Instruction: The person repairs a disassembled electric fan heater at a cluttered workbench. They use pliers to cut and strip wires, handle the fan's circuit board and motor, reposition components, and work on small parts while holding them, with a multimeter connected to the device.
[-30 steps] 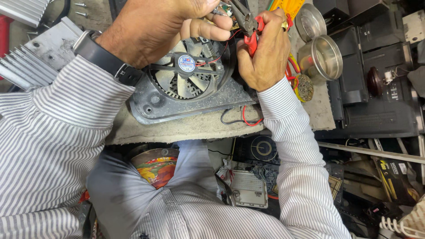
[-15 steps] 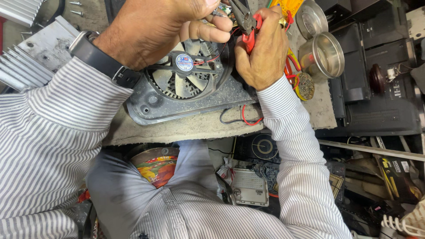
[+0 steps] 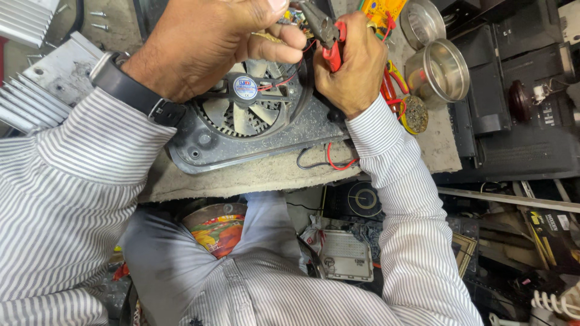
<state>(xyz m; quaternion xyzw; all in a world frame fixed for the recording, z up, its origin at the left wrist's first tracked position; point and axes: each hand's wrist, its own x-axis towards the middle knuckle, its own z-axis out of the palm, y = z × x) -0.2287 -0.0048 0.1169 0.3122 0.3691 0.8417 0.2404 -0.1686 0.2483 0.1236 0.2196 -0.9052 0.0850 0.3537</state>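
Note:
A grey fan in a dark plastic housing lies on the workbench. My left hand, with a black wristband, is above it and pinches thin red and black wires coming from the fan hub. My right hand grips red-handled pliers, whose jaws point left toward the wire ends by my left fingertips. Whether the jaws touch the wires is hidden by my fingers.
Two open metal tins stand to the right on the bench, beside a yellow meter. A finned metal heat sink lies at left. Black electronics boxes fill the right side; clutter lies under the bench.
The view has drifted slightly, so the fan and both hands sit a little higher in the frame. The hands keep their hold on the wires and pliers.

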